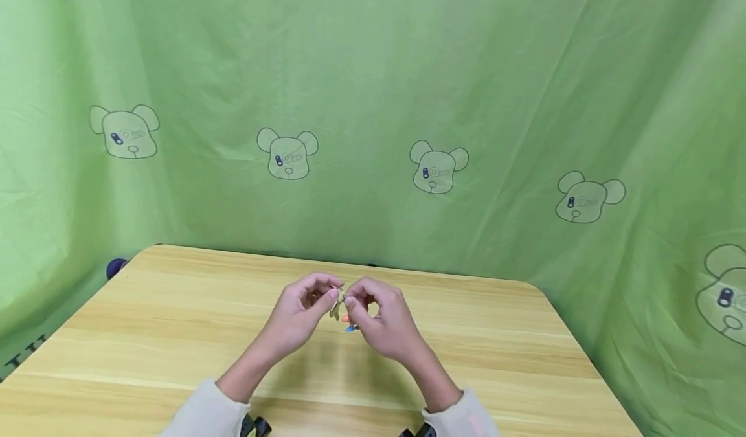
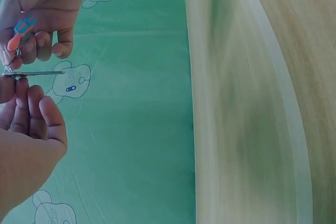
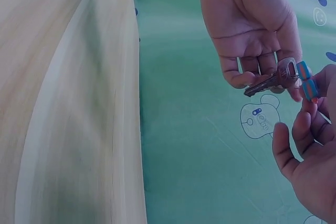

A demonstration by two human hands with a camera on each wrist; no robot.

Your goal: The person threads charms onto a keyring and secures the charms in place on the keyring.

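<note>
Your left hand [image 1: 298, 314] had its thumb and index finger closed in a pinch at the head of a metal key [image 3: 271, 81], while the remaining fingers curved loosely inward with gaps showing between them. Your right hand [image 1: 383, 317] was likewise grasping, its thumb and index finger drawn together on the small metal ring [image 1: 344, 298] at the key's head; the exact contact there was partly hidden. The 2 sets of fingertips nearly met, and the key sat between your hands, its blade slanting down toward you. Just beside your right fingers hung an orange and blue charm [image 3: 310, 88].

Farther out, you held both hands raised above the wood-grain table [image 1: 175, 333], which caught their soft shadows. Your 2 pale sleeves [image 1: 206, 411] ended near the wrists, with a black device [image 1: 256, 426] showing at each cuff. Beyond the table hung a green cloth [image 1: 361, 68], printed with 5 outlined bear heads [image 1: 288, 157] in the head view.
</note>
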